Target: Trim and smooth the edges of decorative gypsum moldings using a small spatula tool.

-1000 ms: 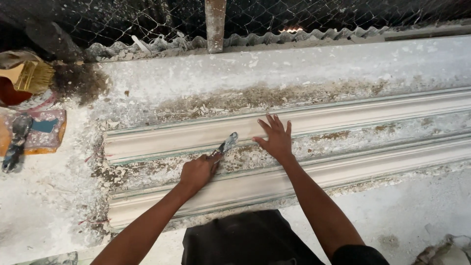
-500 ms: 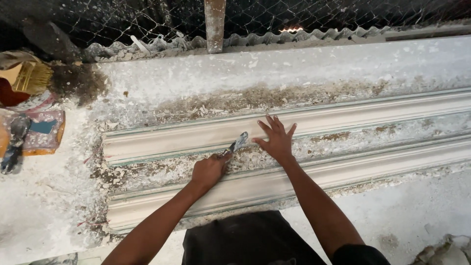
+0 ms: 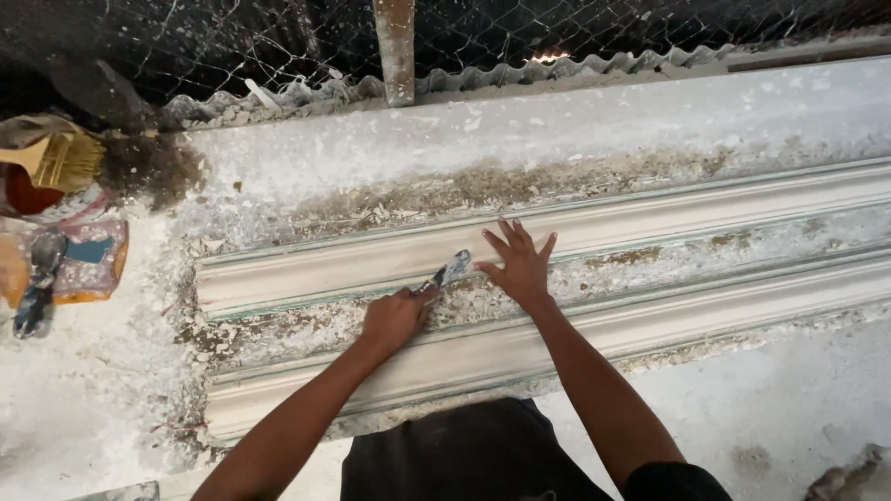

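Two long white plaster mouldings, the upper one (image 3: pixel 306 274) and the lower one (image 3: pixel 742 301), lie side by side on a plaster-dusted surface. A crusty groove runs between them. My left hand (image 3: pixel 394 320) grips a small scraper (image 3: pixel 453 269), whose blade rests on the groove by the upper moulding. My right hand (image 3: pixel 520 264) lies flat with fingers spread on the upper moulding, just right of the blade tip and almost touching it.
At the far left a yellow-bristled brush (image 3: pixel 60 160) rests on a red container (image 3: pixel 28 197), with a dark-handled tool (image 3: pixel 39 288) on orange packaging below. A wooden post (image 3: pixel 396 51), wire mesh and corrugated sheet edge (image 3: pixel 557 70) line the back.
My left hand has slid the scraper to the right along the groove, closer to my right hand. My right hand has stayed put.
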